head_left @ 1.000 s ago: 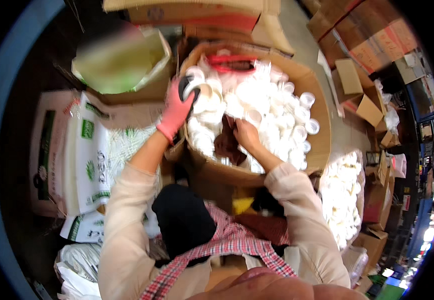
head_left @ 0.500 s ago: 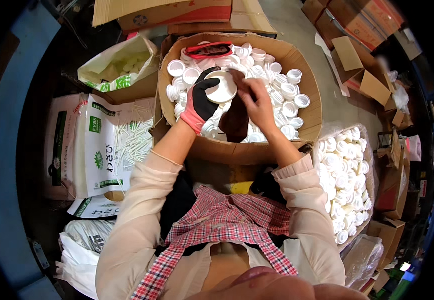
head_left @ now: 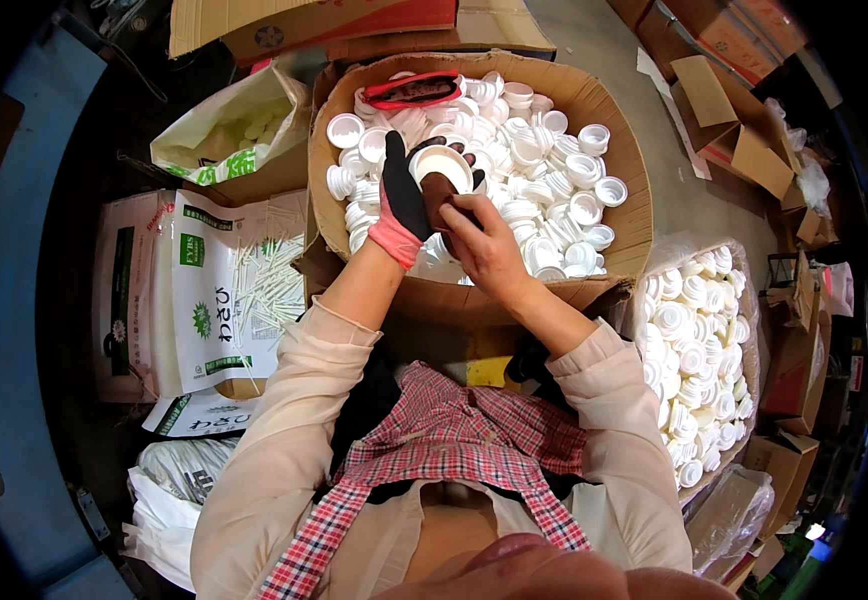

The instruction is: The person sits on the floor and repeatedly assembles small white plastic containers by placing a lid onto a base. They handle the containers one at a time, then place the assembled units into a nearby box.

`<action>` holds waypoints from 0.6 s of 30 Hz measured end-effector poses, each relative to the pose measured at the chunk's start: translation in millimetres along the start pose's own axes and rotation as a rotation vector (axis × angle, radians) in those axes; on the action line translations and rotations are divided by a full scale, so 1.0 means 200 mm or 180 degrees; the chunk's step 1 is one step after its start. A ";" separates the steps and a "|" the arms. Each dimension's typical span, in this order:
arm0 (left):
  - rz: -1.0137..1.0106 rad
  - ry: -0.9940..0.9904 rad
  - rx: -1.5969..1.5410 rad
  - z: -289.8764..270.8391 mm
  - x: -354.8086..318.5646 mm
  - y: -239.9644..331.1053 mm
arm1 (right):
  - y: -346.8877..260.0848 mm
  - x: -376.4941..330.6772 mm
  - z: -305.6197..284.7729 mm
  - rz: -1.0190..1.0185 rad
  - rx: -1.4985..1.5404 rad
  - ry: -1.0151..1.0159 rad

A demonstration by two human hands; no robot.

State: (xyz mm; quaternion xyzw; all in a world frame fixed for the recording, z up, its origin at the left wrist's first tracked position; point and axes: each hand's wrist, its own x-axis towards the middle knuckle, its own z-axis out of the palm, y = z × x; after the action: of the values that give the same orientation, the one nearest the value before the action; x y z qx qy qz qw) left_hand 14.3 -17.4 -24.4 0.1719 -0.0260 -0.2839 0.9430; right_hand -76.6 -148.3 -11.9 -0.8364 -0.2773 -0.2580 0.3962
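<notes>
Over a large open cardboard box (head_left: pixel 630 165), my left hand (head_left: pixel 406 205), in a black and pink glove, holds a round white plastic cap (head_left: pixel 444 160) with its hollow side up. The gloved fingertips show round the cap's far edge. My bare right hand (head_left: pixel 487 245) pinches a dark brown cloth (head_left: pixel 438 198) and presses it at the near part of the cap, so that part is hidden. Beneath both hands the box is filled with loose white plastic caps (head_left: pixel 564 165). On top of them, at the far side, lies a red-edged pouch (head_left: pixel 412 91).
A clear bag of white caps (head_left: pixel 694 350) stands at the right. On the left are a white sack (head_left: pixel 179 150) with pale pieces inside and a printed sheet (head_left: pixel 204 345) with many thin white sticks (head_left: pixel 269 275). Open cardboard cartons (head_left: pixel 729 125) stand at the far right.
My right hand has come down and nearer with the cloth, which now lies bunched over the cap's near part. My left hand has turned, its fingers now showing beyond the cap.
</notes>
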 end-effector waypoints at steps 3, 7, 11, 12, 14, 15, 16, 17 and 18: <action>-0.0549 -0.0531 -0.0509 -0.09 -0.01 0.00 | -0.02 0.04 -0.01 -0.0393 -0.0208 -0.0075; -0.0882 -0.0477 -0.0045 0.00 -0.06 -0.03 | 0.00 0.08 -0.05 -0.0492 -0.0444 -0.0094; 0.0536 -0.0397 0.1582 -0.01 -0.08 -0.13 | 0.01 0.13 -0.06 -0.0111 -0.0790 0.0098; 0.0380 -0.0672 0.1322 0.08 -0.09 -0.16 | 0.05 0.12 -0.07 0.0052 -0.1079 0.0168; 0.0840 0.0218 0.1753 0.11 -0.10 -0.18 | 0.06 0.12 -0.08 0.0261 -0.1381 0.0183; 0.1282 0.0417 0.2075 0.10 -0.08 -0.19 | 0.03 0.11 -0.06 0.0463 -0.1315 0.0167; 0.1977 0.0656 0.3405 0.14 -0.11 -0.17 | 0.01 0.10 -0.02 0.0665 -0.1248 0.0151; 0.2469 0.0693 0.3748 0.06 -0.08 -0.18 | 0.00 0.09 0.00 0.0865 -0.1179 0.0133; 0.2265 0.0707 0.3113 0.05 -0.09 -0.19 | 0.00 0.08 0.02 0.1037 -0.0838 0.0052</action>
State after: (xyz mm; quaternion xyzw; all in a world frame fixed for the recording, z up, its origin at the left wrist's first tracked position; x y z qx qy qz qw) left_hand -21.8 -40.5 -26.6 0.5940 -0.1106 0.1127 0.7888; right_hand -64.4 -141.5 -4.5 -0.9126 -0.0991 -0.2314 0.3222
